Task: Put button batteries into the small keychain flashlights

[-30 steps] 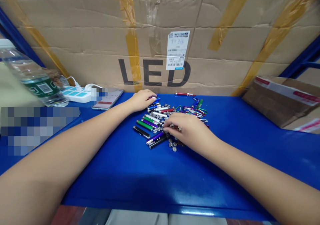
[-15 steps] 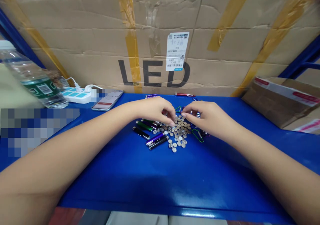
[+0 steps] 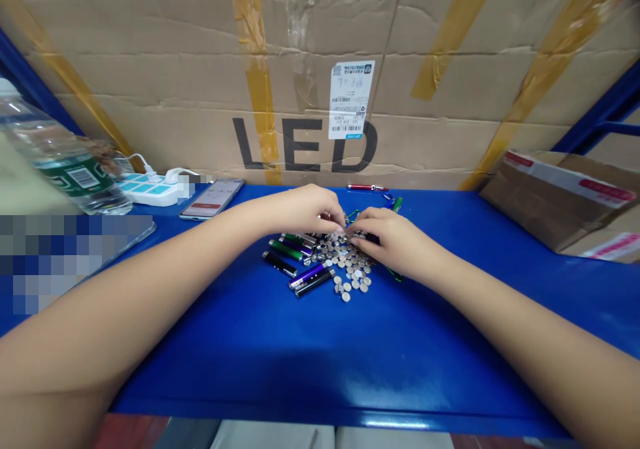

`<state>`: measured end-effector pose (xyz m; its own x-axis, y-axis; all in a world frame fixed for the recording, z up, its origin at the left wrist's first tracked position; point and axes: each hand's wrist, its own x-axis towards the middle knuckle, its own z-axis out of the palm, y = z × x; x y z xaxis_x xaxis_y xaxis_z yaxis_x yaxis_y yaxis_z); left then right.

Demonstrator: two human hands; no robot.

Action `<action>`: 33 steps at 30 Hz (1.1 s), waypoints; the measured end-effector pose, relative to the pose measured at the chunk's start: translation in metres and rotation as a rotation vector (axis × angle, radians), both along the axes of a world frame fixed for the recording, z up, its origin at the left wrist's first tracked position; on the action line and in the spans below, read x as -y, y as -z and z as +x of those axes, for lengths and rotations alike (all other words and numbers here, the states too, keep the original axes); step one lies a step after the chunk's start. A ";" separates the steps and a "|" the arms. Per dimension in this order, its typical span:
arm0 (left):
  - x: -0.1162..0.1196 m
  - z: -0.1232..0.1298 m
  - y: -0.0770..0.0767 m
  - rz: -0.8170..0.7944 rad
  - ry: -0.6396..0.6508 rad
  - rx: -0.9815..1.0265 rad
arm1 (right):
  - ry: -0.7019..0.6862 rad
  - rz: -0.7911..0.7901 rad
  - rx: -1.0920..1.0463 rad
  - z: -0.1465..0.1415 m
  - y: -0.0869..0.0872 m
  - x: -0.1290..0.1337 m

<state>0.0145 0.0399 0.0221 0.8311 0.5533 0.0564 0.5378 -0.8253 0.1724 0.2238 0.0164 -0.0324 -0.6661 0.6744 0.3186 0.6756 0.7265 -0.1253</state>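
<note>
My left hand (image 3: 319,209) is over the far left side of a pile of small silver button cells (image 3: 346,260), its fingers curled and pinched. Facing it from the right, my right hand (image 3: 387,234) has its fingertips almost touching the left ones. Whatever lies between the fingertips is too small and covered to make out. Left of the cells lie small metal tubes like mini flashlights: a purple tube (image 3: 307,276), a green tube (image 3: 285,250) and a black tube (image 3: 279,264) among them. A green carabiner (image 3: 395,275) shows partly below my right hand.
A red pen-like tube (image 3: 367,188) lies at the back by the big LED carton (image 3: 195,102). To the left are a phone (image 3: 212,200), a white power strip (image 3: 150,189) and a water bottle (image 3: 75,169). A smaller cardboard box (image 3: 555,202) stands at right on the blue table (image 3: 320,362).
My right hand has moved left over the button cells, and the two hands' fingertips have come together. The view has shifted slightly.
</note>
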 end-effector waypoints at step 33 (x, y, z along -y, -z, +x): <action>-0.025 -0.009 0.006 0.101 -0.173 0.108 | 0.093 0.017 -0.024 -0.018 0.005 -0.002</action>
